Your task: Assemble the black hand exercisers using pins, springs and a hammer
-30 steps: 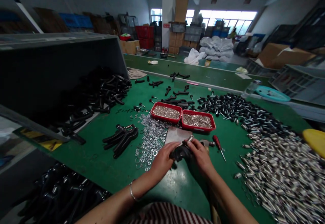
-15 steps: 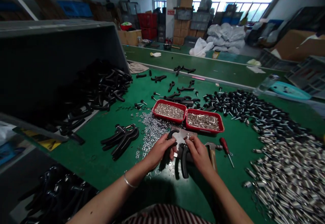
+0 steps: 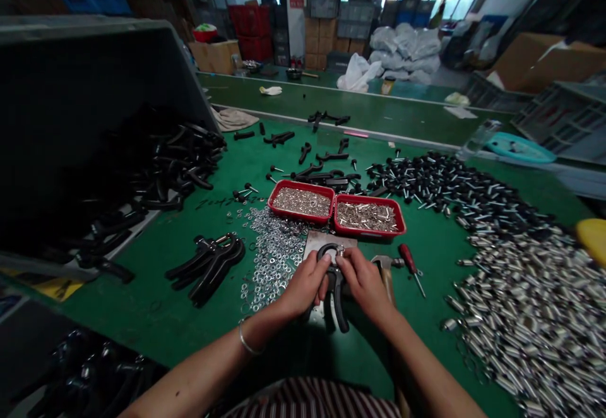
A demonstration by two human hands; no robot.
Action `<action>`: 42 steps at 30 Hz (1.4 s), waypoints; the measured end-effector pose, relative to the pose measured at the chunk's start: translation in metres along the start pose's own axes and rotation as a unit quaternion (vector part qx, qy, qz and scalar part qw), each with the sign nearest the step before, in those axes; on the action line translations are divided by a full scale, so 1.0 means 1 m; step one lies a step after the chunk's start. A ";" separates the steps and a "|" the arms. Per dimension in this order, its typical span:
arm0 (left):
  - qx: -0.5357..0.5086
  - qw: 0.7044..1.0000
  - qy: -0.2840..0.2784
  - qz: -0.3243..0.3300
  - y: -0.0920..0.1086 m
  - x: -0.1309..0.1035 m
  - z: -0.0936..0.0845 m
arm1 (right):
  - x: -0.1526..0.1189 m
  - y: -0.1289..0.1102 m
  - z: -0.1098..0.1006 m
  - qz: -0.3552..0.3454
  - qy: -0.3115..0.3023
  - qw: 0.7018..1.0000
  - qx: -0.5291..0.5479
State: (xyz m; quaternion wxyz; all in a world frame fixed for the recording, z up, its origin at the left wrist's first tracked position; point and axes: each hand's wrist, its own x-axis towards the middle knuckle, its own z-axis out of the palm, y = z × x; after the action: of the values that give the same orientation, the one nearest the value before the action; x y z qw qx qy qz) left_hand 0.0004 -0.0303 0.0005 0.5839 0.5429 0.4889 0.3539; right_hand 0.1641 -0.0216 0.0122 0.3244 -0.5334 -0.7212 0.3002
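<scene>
My left hand [image 3: 303,286] is closed on a black hook-ended handle [image 3: 326,249] of a hand gripper. My right hand [image 3: 368,282] pinches a second black handle [image 3: 339,309] with a small coiled metal spring [image 3: 339,251] at its top. Both handles meet at their upper ends, just over a metal plate [image 3: 316,240]; fingers hide part of the joint. To the left of my hands lie loose washers [image 3: 274,254] and assembled hand grippers [image 3: 215,265]. A hammer [image 3: 386,269] rests close to my right hand.
Beyond the plate stand two red trays [image 3: 299,216] of small metal parts. A red-handled screwdriver [image 3: 407,257] lies right of them. Heaps of springs [image 3: 530,317] and black-headed bolts [image 3: 454,184] cover the right side. A grey crate [image 3: 187,71] of black handles stands at left.
The two handles, apart half a second ago, have come together, with the left hand's hooked end now against the spring. The view has shifted, so the table's things appear further left.
</scene>
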 end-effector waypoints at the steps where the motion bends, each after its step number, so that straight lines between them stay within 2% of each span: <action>1: 0.006 1.000 0.005 0.006 0.002 0.001 0.001 | 0.000 0.000 -0.001 -0.003 0.011 1.000 0.006; 4: 0.041 0.999 0.017 0.014 0.006 0.001 0.003 | -0.001 -0.003 -0.003 -0.003 0.027 0.999 0.034; 6: 0.109 0.993 0.030 0.023 0.005 0.000 0.000 | -0.002 -0.004 -0.004 0.005 0.021 0.998 0.056; 8: 0.216 0.974 0.047 0.040 0.003 0.000 -0.004 | -0.003 -0.005 -0.005 0.014 0.004 0.997 0.079; 10: 0.327 0.942 0.052 0.061 0.003 0.000 -0.009 | -0.003 -0.005 -0.005 0.024 -0.023 0.994 0.100; 13: 0.451 0.888 0.003 0.084 0.007 -0.001 -0.017 | -0.004 -0.005 -0.006 0.031 -0.085 0.986 0.138; 16: 0.527 0.845 -0.066 0.066 0.016 -0.006 -0.021 | -0.007 -0.005 -0.004 0.033 -0.124 0.979 0.158; 18: 0.550 0.829 -0.092 0.050 0.021 -0.008 -0.022 | -0.010 -0.005 -0.001 0.042 -0.129 0.982 0.132; 21: 0.550 0.825 -0.114 0.063 0.021 -0.004 -0.024 | -0.010 -0.002 0.006 0.047 -0.138 0.987 0.065; 23: 0.548 0.825 -0.115 0.073 0.018 0.006 -0.027 | -0.002 0.001 0.008 0.061 -0.144 0.988 0.015; 25: 0.557 0.820 -0.103 0.080 0.015 0.022 -0.029 | 0.013 0.004 0.001 0.083 -0.153 0.983 -0.058; 27: 0.582 0.802 -0.091 0.097 0.015 0.038 -0.031 | 0.034 0.009 -0.017 0.067 -0.134 0.980 -0.128; 29: 0.618 0.771 -0.088 0.126 0.020 0.053 -0.034 | 0.057 0.019 -0.043 0.019 -0.069 0.980 -0.183; 31: 0.642 0.747 -0.082 0.153 0.029 0.065 -0.037 | 0.077 0.032 -0.068 -0.008 -0.021 0.966 -0.256; 33: 0.640 0.746 -0.059 0.174 0.042 0.080 -0.038 | 0.093 0.048 -0.083 -0.004 -0.032 0.940 -0.339; 35: 0.632 0.749 -0.035 0.197 0.055 0.101 -0.035 | 0.105 0.060 -0.085 0.007 -0.059 0.920 -0.387; 38: 0.634 0.729 -0.042 0.254 0.066 0.142 -0.021 | 0.119 0.068 -0.070 0.020 -0.057 0.910 -0.410; 42: 0.644 0.712 -0.070 0.270 0.060 0.183 0.002 | 0.133 0.065 -0.050 0.021 -0.053 0.902 -0.427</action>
State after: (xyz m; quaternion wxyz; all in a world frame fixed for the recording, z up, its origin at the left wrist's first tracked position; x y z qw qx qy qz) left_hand 0.0589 0.1511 0.0250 0.0050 0.9196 0.3887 0.0573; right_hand 0.2117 0.1269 0.0118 0.0202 -0.6191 -0.7850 -0.0023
